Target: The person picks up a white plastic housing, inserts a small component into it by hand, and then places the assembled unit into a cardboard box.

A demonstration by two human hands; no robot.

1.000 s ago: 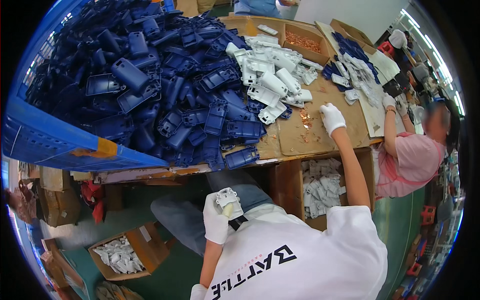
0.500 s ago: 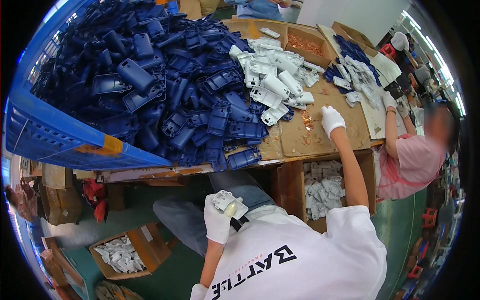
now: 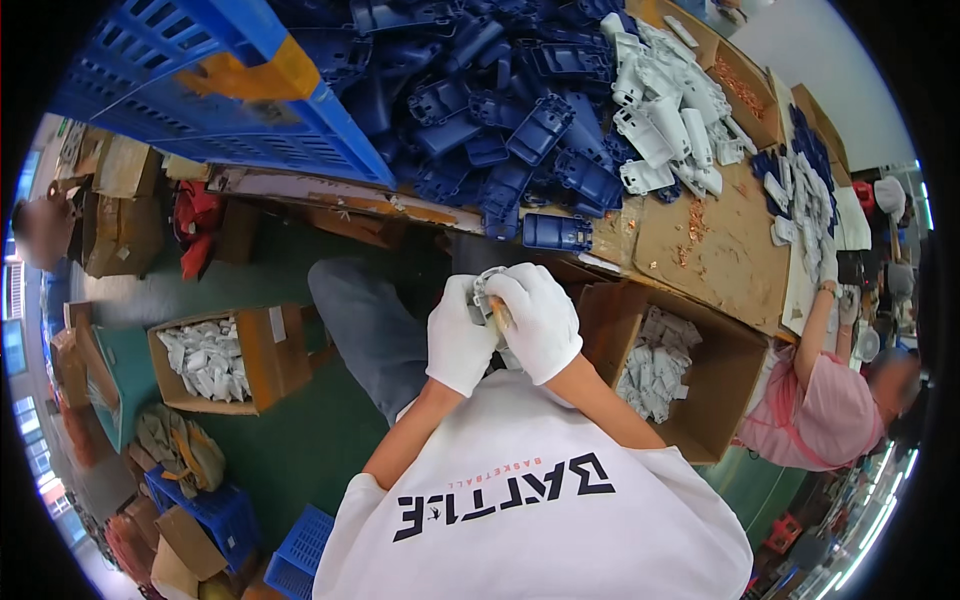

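Both my hands wear white gloves and meet over my lap, at a white plastic housing (image 3: 483, 291). My left hand (image 3: 458, 340) is closed around the housing from the left. From the right, my right hand (image 3: 541, 322) presses its thumb and fingers on it. A small copper-yellow patch shows by the right thumb; I cannot tell if it is a separate piece. Most of the housing is hidden by the gloves. On the table ahead lie a heap of dark blue housings (image 3: 540, 130) and a pile of white housings (image 3: 655, 130).
Copper bits (image 3: 692, 228) lie on cardboard at the table's right, below a box of copper pieces (image 3: 738, 85). Cartons of white parts stand at my right (image 3: 720, 400) and left (image 3: 255, 365). A blue crate (image 3: 230, 110) overhangs the left edge. A pink-clad person (image 3: 810, 400) works at right.
My right hand has left the cardboard by the copper bits and come to the housing in my left hand. The view has turned, so the table sits higher and further right.
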